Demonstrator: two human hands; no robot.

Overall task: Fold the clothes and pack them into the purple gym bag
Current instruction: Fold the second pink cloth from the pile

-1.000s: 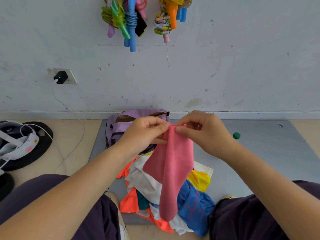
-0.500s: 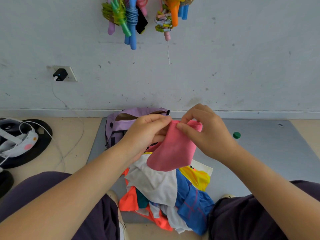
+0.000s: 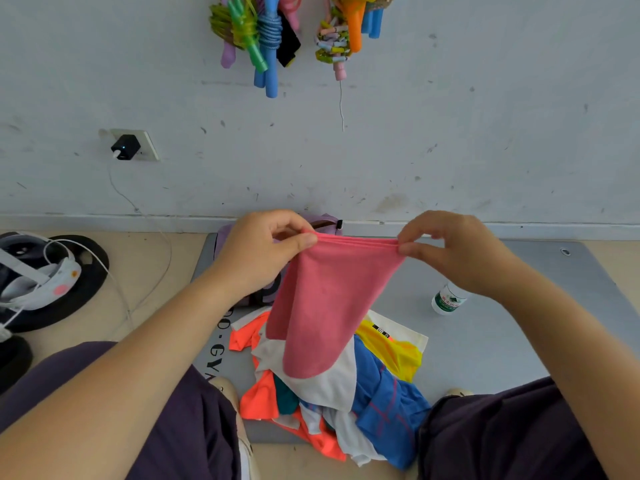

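We held a pink stretchy cloth (image 3: 322,306) taut, left hand (image 3: 263,251) pinching at nine o'clock, right hand (image 3: 453,254) at three, above a heap of bright mixed clothes (image 3: 346,393) on a grey mat (image 3: 502,341).

A single wide-angle view sits on the person's head, looking forward and steeply down over both forearms and lap to the grey rubber floor mat (image 3: 502,341) close below (straight lines bow near the edges); the scuffed white wall (image 3: 450,133) fills the upper half.
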